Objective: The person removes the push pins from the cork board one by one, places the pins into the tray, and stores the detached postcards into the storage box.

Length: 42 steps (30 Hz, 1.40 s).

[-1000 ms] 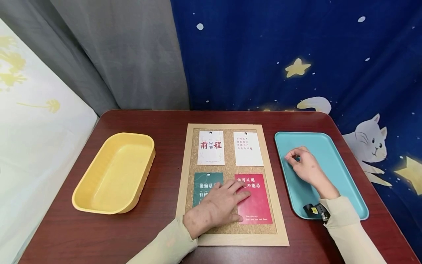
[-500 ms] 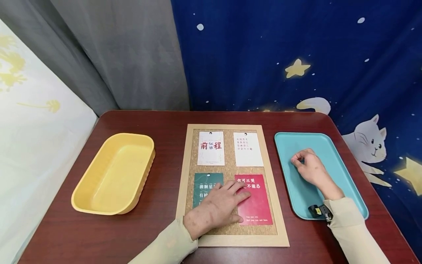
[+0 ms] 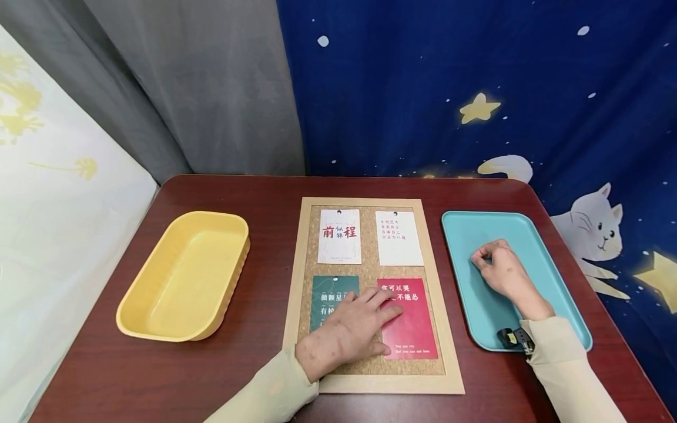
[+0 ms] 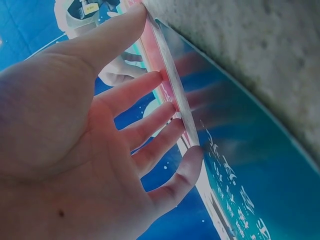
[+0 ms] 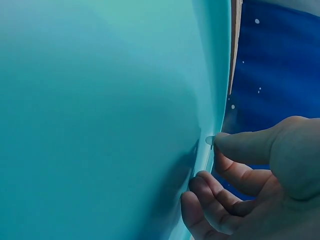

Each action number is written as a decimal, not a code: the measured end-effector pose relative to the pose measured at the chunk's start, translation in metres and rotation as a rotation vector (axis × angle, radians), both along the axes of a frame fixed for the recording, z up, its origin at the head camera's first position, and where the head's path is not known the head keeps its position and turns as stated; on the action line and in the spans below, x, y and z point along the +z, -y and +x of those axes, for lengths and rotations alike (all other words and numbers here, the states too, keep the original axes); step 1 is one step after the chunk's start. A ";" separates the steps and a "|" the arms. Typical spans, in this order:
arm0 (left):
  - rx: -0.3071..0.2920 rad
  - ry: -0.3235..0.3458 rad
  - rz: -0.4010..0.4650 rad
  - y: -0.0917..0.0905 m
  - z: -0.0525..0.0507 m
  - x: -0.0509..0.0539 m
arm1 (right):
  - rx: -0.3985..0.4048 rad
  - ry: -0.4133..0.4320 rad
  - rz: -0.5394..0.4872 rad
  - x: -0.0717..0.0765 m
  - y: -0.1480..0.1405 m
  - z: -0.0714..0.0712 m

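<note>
My left hand (image 3: 346, 332) lies with spread fingers over the cork board (image 3: 391, 385), fingertips on the red card (image 3: 409, 329) and palm over part of the green card (image 3: 327, 288). In the left wrist view the thumb and fingertips of that hand (image 4: 105, 145) touch the card surface beside the green card (image 4: 280, 195). Above the turquoise tray (image 3: 492, 226) is my right hand (image 3: 505, 276), its fingers curled. The right wrist view shows that hand (image 5: 250, 185) pinching a small translucent pin (image 5: 210, 140) between thumb and index finger.
Two white cards (image 3: 339, 249) (image 3: 400, 252) are pinned on the board's upper half. A yellow basin (image 3: 185, 282) stands on the left of the dark red table (image 3: 264, 364). Grey and blue curtains (image 3: 396, 88) hang behind the table.
My right hand has moved a little to the right and towards the near side over the turquoise tray. My left hand has stayed on the cards.
</note>
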<state>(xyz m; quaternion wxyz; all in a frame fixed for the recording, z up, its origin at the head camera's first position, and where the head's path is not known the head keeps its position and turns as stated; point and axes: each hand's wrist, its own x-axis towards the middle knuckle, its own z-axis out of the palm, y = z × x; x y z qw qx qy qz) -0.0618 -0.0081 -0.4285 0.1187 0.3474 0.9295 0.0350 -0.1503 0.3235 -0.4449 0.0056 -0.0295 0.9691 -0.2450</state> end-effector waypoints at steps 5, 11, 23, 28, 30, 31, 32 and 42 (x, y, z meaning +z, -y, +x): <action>-0.001 0.000 0.005 0.000 -0.001 0.001 | -0.006 -0.029 0.011 -0.001 -0.001 0.000; -0.002 -0.005 0.009 0.001 -0.002 0.002 | -0.007 -0.023 0.020 -0.001 -0.001 -0.001; 0.003 0.022 0.091 0.000 -0.005 0.003 | -0.017 -0.034 0.016 0.000 0.001 0.001; 0.010 0.036 0.120 -0.002 -0.009 0.003 | -0.020 -0.028 0.018 -0.001 0.002 0.001; 0.010 0.023 0.136 -0.003 -0.011 0.003 | -0.020 -0.022 0.017 -0.001 0.002 0.001; 0.012 0.017 0.144 -0.003 -0.012 0.003 | -0.021 -0.021 0.017 -0.001 0.002 0.001; 0.014 0.009 0.150 -0.003 -0.013 0.003 | -0.022 -0.020 0.017 -0.001 0.002 0.001; 0.164 0.011 0.143 -0.006 -0.022 0.004 | -0.032 -0.015 0.012 -0.003 0.002 0.002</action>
